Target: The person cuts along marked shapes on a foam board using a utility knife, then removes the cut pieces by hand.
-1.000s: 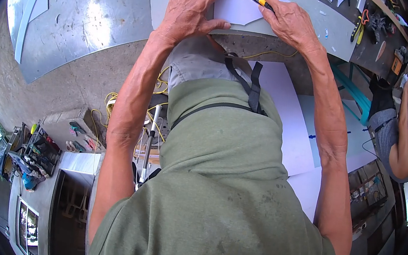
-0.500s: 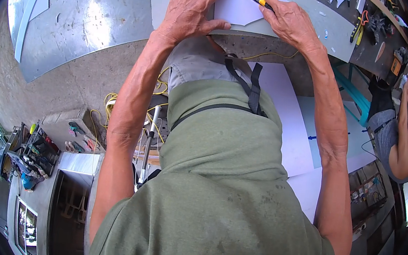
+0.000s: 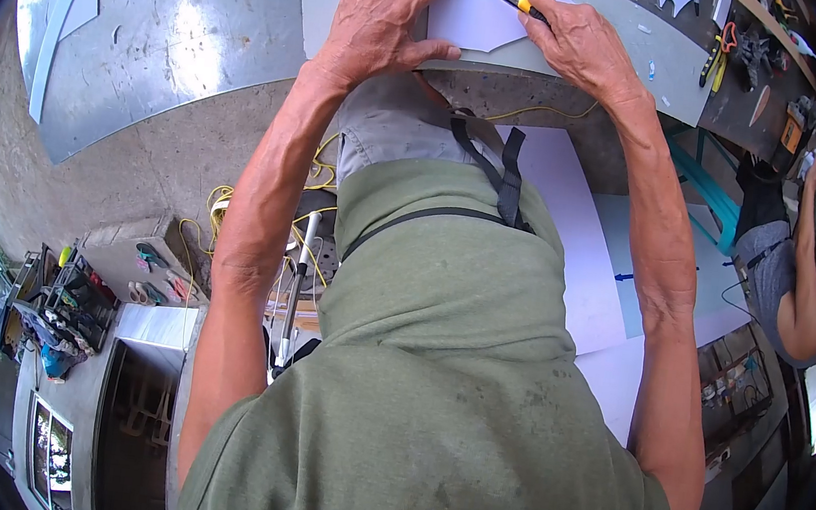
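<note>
My right hand point(image 3: 582, 48) grips a yellow and black utility knife point(image 3: 527, 7), its blade out and its tip over a white sheet point(image 3: 485, 20) with an angled lower edge. My left hand point(image 3: 384, 21) lies flat with fingers spread, partly on the sheet's left side and partly on the grey board point(image 3: 318, 3) beneath it. The thumb points right along the sheet's lower part. The sheet's top runs out of view.
At the right of the table lie pliers point(image 3: 719, 67) and other tools. A metal sheet point(image 3: 165, 46) covers the left side. Large white panels point(image 3: 570, 243) stand below the table. Another person point(image 3: 779, 267) is at far right. A yellow cord point(image 3: 196, 246) runs over the floor.
Almost nothing differs. Both hands and the knife stay in place over the white sheet; the view has shifted very slightly.
</note>
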The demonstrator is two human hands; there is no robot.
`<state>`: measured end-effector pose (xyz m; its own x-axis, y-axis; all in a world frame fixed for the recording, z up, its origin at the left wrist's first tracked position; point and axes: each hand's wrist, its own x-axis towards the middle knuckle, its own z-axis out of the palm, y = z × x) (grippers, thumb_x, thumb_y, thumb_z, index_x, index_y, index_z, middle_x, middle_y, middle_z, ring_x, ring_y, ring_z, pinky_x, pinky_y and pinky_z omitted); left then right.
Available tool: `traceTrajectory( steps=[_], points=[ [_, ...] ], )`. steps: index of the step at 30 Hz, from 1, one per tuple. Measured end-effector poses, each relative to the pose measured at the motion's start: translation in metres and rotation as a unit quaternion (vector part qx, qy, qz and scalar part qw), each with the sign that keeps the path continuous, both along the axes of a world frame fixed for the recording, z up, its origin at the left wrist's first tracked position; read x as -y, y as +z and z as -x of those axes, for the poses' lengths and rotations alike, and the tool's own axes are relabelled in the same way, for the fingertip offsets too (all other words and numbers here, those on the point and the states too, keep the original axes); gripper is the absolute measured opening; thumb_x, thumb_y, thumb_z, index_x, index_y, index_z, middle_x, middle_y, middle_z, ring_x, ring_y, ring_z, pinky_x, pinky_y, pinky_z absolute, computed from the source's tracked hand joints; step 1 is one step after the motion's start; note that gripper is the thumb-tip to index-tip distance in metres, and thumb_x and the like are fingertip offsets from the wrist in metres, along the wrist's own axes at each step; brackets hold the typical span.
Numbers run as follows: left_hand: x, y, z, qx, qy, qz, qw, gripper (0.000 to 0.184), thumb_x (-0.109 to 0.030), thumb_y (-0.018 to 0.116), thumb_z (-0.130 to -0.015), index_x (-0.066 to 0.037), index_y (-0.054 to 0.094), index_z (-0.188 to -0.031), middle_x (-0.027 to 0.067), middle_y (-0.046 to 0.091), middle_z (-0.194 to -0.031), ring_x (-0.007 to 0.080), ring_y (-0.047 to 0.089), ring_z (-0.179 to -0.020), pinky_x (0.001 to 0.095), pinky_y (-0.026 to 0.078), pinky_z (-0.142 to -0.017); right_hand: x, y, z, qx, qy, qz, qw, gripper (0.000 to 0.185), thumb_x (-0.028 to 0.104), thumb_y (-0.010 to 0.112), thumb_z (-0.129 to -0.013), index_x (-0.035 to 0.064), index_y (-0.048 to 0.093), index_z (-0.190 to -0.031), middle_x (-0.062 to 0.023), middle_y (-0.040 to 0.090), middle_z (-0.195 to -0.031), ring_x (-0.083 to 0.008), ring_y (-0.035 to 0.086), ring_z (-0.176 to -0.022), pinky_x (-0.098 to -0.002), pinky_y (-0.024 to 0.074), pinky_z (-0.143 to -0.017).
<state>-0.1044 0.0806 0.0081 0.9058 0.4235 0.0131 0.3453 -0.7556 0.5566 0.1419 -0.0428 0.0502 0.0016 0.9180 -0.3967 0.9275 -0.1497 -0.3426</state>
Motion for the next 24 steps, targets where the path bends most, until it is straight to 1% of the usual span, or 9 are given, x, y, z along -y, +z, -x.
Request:
traceTrajectory(
  steps=[4, 5, 7, 10, 12, 15, 19, 21, 24],
  points=[
    [0.000, 0.001, 0.000, -0.004, 0.000, 0.006, 1.000, 0.100, -0.059, 0.075, -0.079, -0.008, 0.039, -0.157, 0.0160, 0.032, -0.166, 0.0376, 0.022, -0.155, 0.0523, 0.013, -0.127, 0.002, -0.002, 0.001, 0.002, 0.004, -0.016, 1.000, 0.021, 0.031, 0.054, -0.105, 0.0105, 0.057, -0.107, -0.0168, 0.070, -0.079, -0.0379, 0.071, -0.078, -0.0492, 0.0575, -0.070],
    [0.001, 0.002, -0.001, -0.004, 0.000, 0.006, 1.000, 0.100, -0.059, 0.075, -0.079, -0.008, 0.039, -0.157, 0.0160, 0.032, -0.166, 0.0376, 0.022, -0.155, 0.0523, 0.013, -0.127, 0.002, -0.002, 0.001, 0.021, 0.016, -0.029, 0.999, 0.021, 0.031, 0.053, -0.105, 0.0103, 0.057, -0.107, -0.0173, 0.071, -0.080, -0.0384, 0.071, -0.079, -0.0496, 0.0573, -0.071],
    [0.003, 0.004, -0.001, -0.008, -0.010, -0.029, 0.999, 0.096, -0.059, 0.072, -0.081, -0.011, 0.040, -0.157, 0.0157, 0.033, -0.165, 0.0379, 0.023, -0.155, 0.0527, 0.013, -0.127, 0.002, 0.001, 0.003, 0.039, 0.027, -0.042, 0.998, 0.022, 0.031, 0.052, -0.105, 0.0100, 0.057, -0.107, -0.0177, 0.071, -0.080, -0.0390, 0.071, -0.080, -0.0500, 0.0572, -0.071],
    [0.003, 0.006, -0.003, -0.015, -0.006, -0.024, 1.000, 0.092, -0.060, 0.070, -0.083, -0.013, 0.041, -0.156, 0.0156, 0.034, -0.164, 0.0382, 0.024, -0.155, 0.0529, 0.013, -0.127, -0.004, 0.010, 0.011, 0.063, 0.023, 0.002, 0.998, 0.023, 0.033, 0.049, -0.108, 0.0110, 0.053, -0.109, -0.0157, 0.068, -0.078, -0.0376, 0.069, -0.075, -0.0501, 0.0554, -0.070],
    [0.004, 0.006, -0.003, -0.014, -0.006, -0.030, 0.999, 0.091, -0.061, 0.069, -0.084, -0.013, 0.042, -0.156, 0.0155, 0.035, -0.164, 0.0383, 0.025, -0.154, 0.0529, 0.013, -0.127, -0.009, 0.020, 0.020, 0.074, 0.008, 0.034, 0.997, 0.024, 0.029, 0.049, -0.105, 0.0061, 0.056, -0.106, -0.0238, 0.071, -0.082, -0.0436, 0.071, -0.081, -0.0525, 0.0565, -0.072],
    [0.004, 0.006, -0.004, -0.010, -0.003, -0.039, 0.999, 0.089, -0.061, 0.068, -0.084, -0.013, 0.044, -0.155, 0.0152, 0.036, -0.163, 0.0382, 0.026, -0.154, 0.0531, 0.013, -0.127, -0.008, 0.022, 0.026, 0.063, -0.015, 0.037, 0.997, 0.023, 0.026, 0.049, -0.105, 0.0041, 0.055, -0.104, -0.0258, 0.070, -0.081, -0.0449, 0.071, -0.080, -0.0541, 0.0563, -0.072],
    [0.005, 0.005, -0.003, -0.008, 0.001, -0.038, 0.999, 0.087, -0.061, 0.068, -0.084, -0.012, 0.047, -0.153, 0.0144, 0.038, -0.163, 0.0379, 0.027, -0.154, 0.0534, 0.015, -0.126, -0.005, 0.021, 0.029, 0.061, -0.015, 0.027, 0.998, 0.022, 0.024, 0.049, -0.104, 0.0029, 0.054, -0.103, -0.0259, 0.070, -0.080, -0.0450, 0.071, -0.080, -0.0545, 0.0564, -0.072],
    [0.005, 0.005, -0.004, -0.010, 0.000, -0.043, 0.999, 0.087, -0.061, 0.068, -0.084, -0.012, 0.047, -0.153, 0.0143, 0.038, -0.163, 0.0378, 0.027, -0.154, 0.0537, 0.015, -0.126, -0.003, 0.016, 0.029, 0.074, -0.009, 0.020, 0.997, 0.022, 0.028, 0.049, -0.107, 0.0067, 0.050, -0.108, -0.0220, 0.068, -0.075, -0.0446, 0.069, -0.075, -0.0549, 0.0556, -0.067],
    [0.005, 0.006, -0.005, -0.012, 0.002, -0.041, 0.999, 0.086, -0.061, 0.068, -0.084, -0.011, 0.048, -0.152, 0.0144, 0.038, -0.162, 0.0376, 0.027, -0.153, 0.0541, 0.016, -0.126, -0.002, 0.018, 0.031, 0.073, -0.011, 0.020, 0.997, 0.021, 0.027, 0.050, -0.107, 0.0061, 0.050, -0.107, -0.0225, 0.068, -0.074, -0.0447, 0.069, -0.074, -0.0544, 0.0562, -0.066]
  ],
)
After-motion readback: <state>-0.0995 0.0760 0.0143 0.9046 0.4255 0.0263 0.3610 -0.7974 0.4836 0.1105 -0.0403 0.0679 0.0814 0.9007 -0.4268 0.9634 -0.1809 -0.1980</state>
